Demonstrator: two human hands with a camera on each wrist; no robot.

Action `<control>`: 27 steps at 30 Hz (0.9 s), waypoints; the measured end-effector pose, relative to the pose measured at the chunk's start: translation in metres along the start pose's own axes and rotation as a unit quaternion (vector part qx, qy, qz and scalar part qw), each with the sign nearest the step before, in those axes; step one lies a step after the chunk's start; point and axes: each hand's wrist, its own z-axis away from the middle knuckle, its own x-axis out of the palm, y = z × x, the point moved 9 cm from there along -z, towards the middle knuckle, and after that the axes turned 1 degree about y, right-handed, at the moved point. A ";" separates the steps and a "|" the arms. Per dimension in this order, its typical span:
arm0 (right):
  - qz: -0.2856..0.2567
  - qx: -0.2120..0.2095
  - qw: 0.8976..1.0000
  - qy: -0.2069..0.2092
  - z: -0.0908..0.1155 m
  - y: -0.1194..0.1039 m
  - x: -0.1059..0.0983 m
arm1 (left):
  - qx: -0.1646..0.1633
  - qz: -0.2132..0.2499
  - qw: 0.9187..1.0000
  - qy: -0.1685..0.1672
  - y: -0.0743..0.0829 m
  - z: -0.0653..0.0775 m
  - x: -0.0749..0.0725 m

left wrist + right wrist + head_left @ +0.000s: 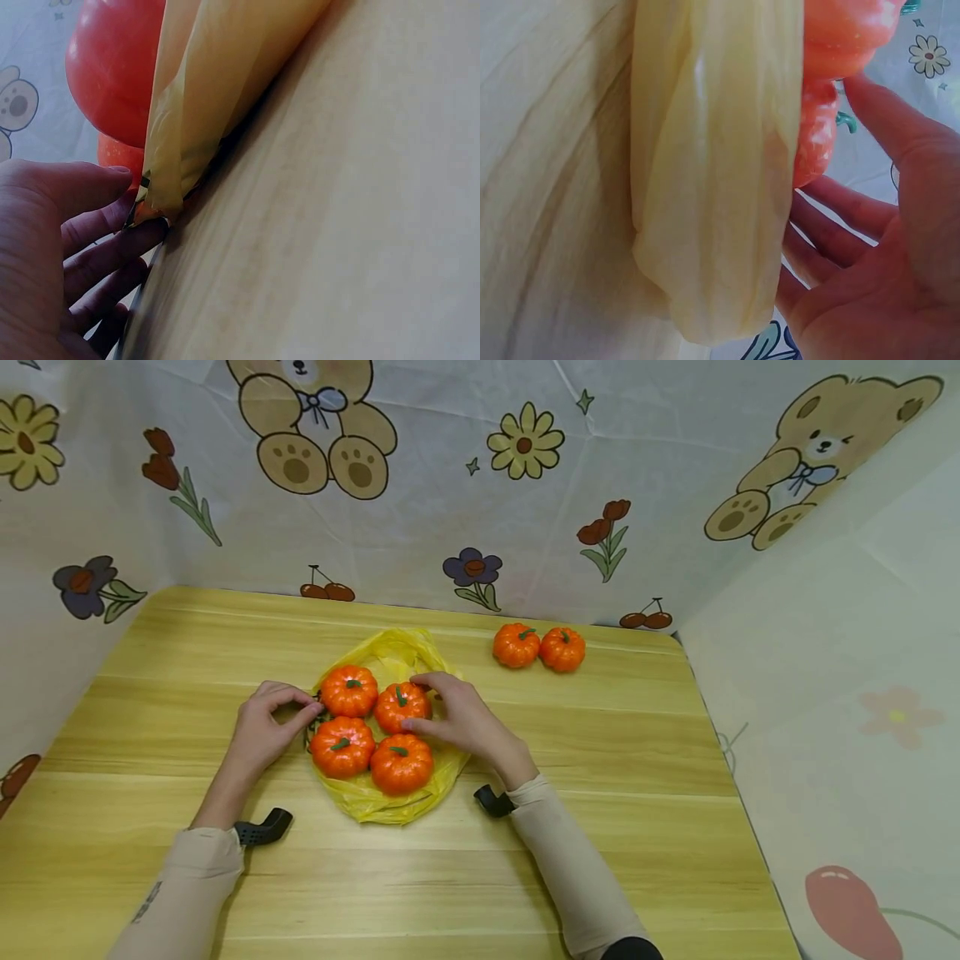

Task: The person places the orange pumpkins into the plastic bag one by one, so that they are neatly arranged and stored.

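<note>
A yellow plastic bag (397, 647) lies spread with its sides partly raised around several small orange pumpkins with green stems. At the bag's left edge, where dark print shows, my left hand (273, 722) pinches the plastic between thumb and fingers. The same bag edge (169, 157) meets the fingertips in the left wrist view. My right hand (468, 718) holds the upper right pumpkin (397, 706), thumb on the near side and fingers on the far side. In the right wrist view the bag's side (712, 172) stands before the pumpkins, partly hiding the fingertips.
Two more orange pumpkins, a left one (516, 646) and a right one (562, 649), sit side by side near the table's back edge. The wooden table (637, 793) meets a printed cloth (435, 510) at the back. Black wrist mounts project from both sleeves.
</note>
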 end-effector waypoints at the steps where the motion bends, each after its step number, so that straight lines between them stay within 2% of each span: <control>1: -0.005 0.001 1.000 -0.001 0.000 0.001 0.000 | 0.000 0.000 1.000 0.000 0.000 0.000 0.000; 5: -0.021 -0.003 1.000 0.001 0.000 0.002 0.001 | 0.000 0.002 1.000 0.000 0.000 0.000 0.001; 12: -0.013 -0.018 1.000 0.011 0.000 0.000 0.002 | -0.006 -0.004 1.000 -0.003 0.000 0.001 0.002; 27: -0.020 -0.015 0.999 0.020 -0.002 -0.003 0.004 | -0.001 -0.005 1.000 0.001 0.003 0.000 0.001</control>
